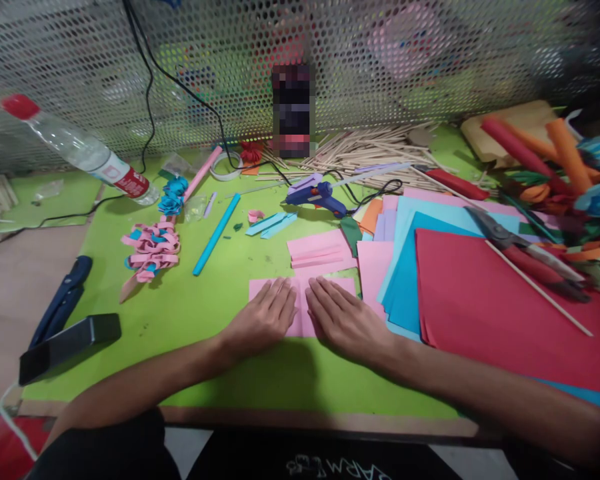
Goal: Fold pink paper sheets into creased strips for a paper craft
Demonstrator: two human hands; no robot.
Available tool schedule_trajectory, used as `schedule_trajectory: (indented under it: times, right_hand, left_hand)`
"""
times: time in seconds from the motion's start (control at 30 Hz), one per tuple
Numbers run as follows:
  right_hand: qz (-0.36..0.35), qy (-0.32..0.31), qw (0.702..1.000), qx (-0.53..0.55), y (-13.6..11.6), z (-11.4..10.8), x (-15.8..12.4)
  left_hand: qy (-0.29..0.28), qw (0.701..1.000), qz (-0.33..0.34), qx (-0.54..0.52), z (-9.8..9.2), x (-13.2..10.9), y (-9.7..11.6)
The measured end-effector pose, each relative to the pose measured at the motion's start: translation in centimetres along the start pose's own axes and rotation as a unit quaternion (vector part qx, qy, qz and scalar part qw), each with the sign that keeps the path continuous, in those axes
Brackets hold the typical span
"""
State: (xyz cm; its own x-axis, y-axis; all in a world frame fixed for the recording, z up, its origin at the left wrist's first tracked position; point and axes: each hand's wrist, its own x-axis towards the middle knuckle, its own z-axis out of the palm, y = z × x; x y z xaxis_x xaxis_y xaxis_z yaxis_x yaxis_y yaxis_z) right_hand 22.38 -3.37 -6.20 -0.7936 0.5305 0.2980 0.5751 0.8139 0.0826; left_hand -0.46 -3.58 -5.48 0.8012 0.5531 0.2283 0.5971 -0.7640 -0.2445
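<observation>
A pink sheet of paper [301, 312] with a crease down its middle lies flat on the green table top [180, 353]. My left hand [265, 310] presses on its left half, palm down with the fingers stretched out. On the right half rests my right hand [343, 317], flat in the same way. Parts of the sheet are hidden under both hands. Just behind it lie folded pink paper pieces [320, 250]. Blue paper strips [271, 225] and a blue paper tube [217, 233] sit farther back to the left.
Right of my hands are stacked coloured papers [490, 287], with pliers-like cutters [525, 250] on top. A glue gun [317, 197] and wooden sticks [370, 153] lie behind. At left stand a plastic bottle [85, 150], pink paper flowers [153, 247], a stapler [63, 300] and a black box [70, 347].
</observation>
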Motion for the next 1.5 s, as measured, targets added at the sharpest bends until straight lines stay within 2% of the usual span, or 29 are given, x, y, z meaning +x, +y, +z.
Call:
schedule_trajectory:
  times: [0.23,0.53,1.17,1.5]
  right_hand:
    - [0.021,-0.003,1.0,-0.013,-0.7,0.3,-0.4]
    - [0.023,0.025,0.999,-0.015,-0.5,0.3,-0.7]
    - [-0.039,0.003,0.999,0.006,0.7,0.0,-1.4]
    - [-0.063,0.057,0.995,0.047,1.2,-0.2,-0.6]
  left_hand:
    - [-0.017,1.0,-0.005,0.018,-0.3,-0.3,0.5]
    - [-0.007,1.0,0.006,0.014,-0.3,-0.3,0.1]
    - [0.002,0.998,0.057,-0.023,-0.6,-1.2,-1.5]
    - [0.039,0.997,0.041,-0.046,-1.1,-0.7,-2.1]
